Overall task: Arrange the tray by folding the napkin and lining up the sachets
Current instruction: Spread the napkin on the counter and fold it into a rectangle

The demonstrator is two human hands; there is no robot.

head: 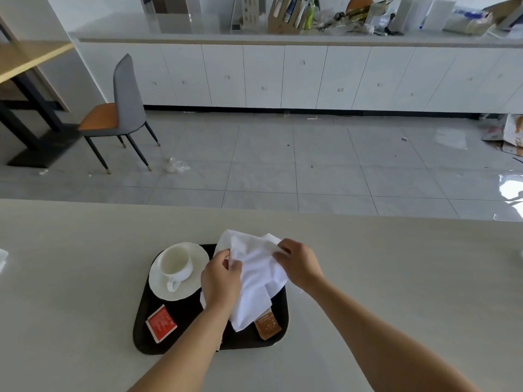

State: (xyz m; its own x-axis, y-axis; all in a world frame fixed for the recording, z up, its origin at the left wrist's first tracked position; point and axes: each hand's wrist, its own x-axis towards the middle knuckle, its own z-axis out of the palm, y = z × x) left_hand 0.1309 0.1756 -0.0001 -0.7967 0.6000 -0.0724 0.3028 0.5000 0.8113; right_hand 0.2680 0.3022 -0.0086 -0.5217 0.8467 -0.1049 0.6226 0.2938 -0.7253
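Observation:
A black tray (141, 321) lies on the pale table in front of me. A crumpled white napkin (254, 278) is held up over the tray's right half. My left hand (220, 278) pinches its left edge and my right hand (300, 264) pinches its upper right edge. A red sachet (161, 323) lies flat near the tray's front left corner. A brown sachet (267, 326) lies at the front right, partly covered by the hanging napkin. My left forearm crosses the tray's front edge and hides part of it.
A white cup (175, 264) stands on a white saucer (195, 256) in the tray's back left. The table's far edge (254, 210) runs across the view, with tiled floor beyond. A grey and orange chair (119, 114) stands far left.

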